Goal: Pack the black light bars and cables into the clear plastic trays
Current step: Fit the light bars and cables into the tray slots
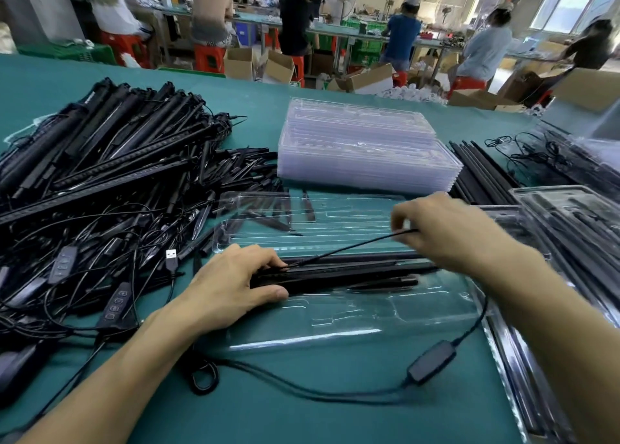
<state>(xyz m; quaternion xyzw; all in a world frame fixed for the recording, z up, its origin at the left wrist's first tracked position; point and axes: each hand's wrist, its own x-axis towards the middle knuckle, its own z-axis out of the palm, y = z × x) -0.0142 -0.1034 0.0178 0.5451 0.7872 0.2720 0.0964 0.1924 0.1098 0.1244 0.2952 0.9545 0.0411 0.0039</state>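
An opened clear plastic tray (352, 323) lies on the green table in front of me. Black light bars (352, 272) lie side by side along its middle. My left hand (231, 286) grips the left ends of these bars, thumb in front and fingers on top. My right hand (449, 232) pinches a thin black cable (352, 247) that runs taut from the bars' left end up to its fingers. A cable with a black inline controller (431, 361) trails over the table near the front edge.
A big heap of black light bars and cables (100, 188) fills the left. A stack of empty clear trays (362, 151) stands behind. Packed trays (570, 242) and loose black rods (479, 172) lie at the right. People work at far benches.
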